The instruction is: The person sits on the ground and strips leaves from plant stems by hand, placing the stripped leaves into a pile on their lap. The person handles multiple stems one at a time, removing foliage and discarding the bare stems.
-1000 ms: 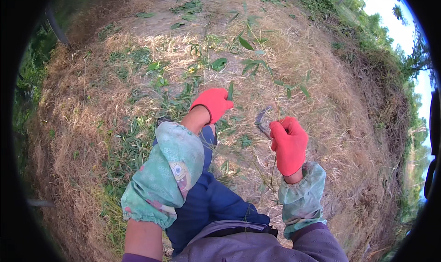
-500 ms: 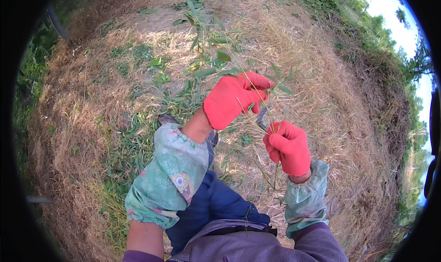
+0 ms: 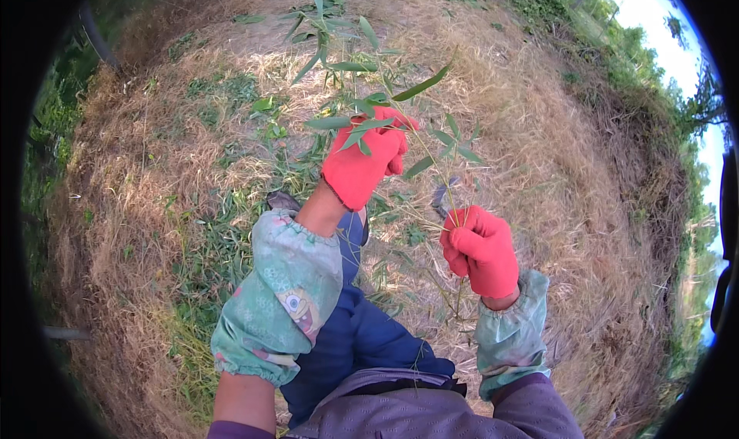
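Observation:
My right hand [image 3: 481,250], in a red glove, is closed in a pinch on the thin stems of a leafy branch [image 3: 419,135]. The branch slants up and left from it, with long narrow green leaves. My left hand [image 3: 362,162], also red-gloved, is up beside the branch with its fingers curled. Leaves cross in front of that glove, and what lies inside its fingers is hidden. A curved grey blade-like piece [image 3: 440,196] shows just beyond my right hand; I cannot tell what it rests on.
Dry straw-like grass [image 3: 531,162] covers the ground. Cut green leaves [image 3: 223,247] lie scattered to the left, near my shoe [image 3: 282,201]. A brushy bank [image 3: 647,146] runs along the right side, with trees behind it.
My left hand has moved left, away from my right hand, and its fingers are more curled. The leafy top has shifted. My right hand stays almost where it was, still on the stems.

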Demonstrator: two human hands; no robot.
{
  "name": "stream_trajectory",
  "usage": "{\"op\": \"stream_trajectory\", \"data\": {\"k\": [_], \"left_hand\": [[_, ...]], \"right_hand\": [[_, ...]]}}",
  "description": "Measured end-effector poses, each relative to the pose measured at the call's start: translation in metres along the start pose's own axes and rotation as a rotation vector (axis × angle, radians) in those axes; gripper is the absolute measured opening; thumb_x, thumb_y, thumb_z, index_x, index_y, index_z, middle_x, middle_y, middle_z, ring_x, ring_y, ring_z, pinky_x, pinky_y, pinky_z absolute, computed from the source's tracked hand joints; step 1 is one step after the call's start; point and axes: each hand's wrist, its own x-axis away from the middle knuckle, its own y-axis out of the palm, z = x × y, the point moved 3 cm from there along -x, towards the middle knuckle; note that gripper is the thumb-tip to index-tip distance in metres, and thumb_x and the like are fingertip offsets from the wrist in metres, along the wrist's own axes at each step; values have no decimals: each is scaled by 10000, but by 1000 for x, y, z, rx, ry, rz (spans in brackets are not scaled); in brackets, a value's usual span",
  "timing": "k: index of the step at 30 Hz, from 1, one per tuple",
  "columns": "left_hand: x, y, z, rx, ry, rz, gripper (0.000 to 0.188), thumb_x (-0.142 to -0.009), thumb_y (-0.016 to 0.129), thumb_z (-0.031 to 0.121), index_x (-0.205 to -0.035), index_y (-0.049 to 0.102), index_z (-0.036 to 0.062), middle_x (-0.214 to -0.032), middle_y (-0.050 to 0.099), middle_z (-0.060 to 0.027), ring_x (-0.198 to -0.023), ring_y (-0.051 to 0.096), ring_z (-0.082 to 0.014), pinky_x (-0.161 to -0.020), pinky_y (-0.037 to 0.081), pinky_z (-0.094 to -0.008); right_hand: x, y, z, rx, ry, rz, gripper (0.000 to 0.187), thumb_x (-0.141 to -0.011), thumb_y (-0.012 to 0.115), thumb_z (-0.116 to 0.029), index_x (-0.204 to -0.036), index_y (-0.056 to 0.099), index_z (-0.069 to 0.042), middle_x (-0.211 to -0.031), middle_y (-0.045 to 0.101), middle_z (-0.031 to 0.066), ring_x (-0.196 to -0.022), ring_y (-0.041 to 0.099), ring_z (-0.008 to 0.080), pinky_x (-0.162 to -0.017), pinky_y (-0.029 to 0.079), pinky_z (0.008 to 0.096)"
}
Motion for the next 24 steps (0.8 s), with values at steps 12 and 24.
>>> {"op": "stream_trajectory", "data": {"k": [12,24], "left_hand": [[-1,11,-17,-553,152,57,192,-907,658,214,-1013,643,54,-910,678,-88,-824,666,-285,-694,521,-402],[-15,-27,-60,-894,-29,4,482,-851,710,303,-1264,637,66,-1191,669,-177,-1083,653,-314,-943,507,-399]], "right_hand": [[-1,0,3,27,47,-13,171,-876,658,-44,-744,557,-3,-684,604,76,-511,517,97,-442,356,236],[18,-145,-154,1358,-759,804,130,-929,673,-140,-896,661,-15,-725,598,37,-712,509,75,-660,447,271]]}}
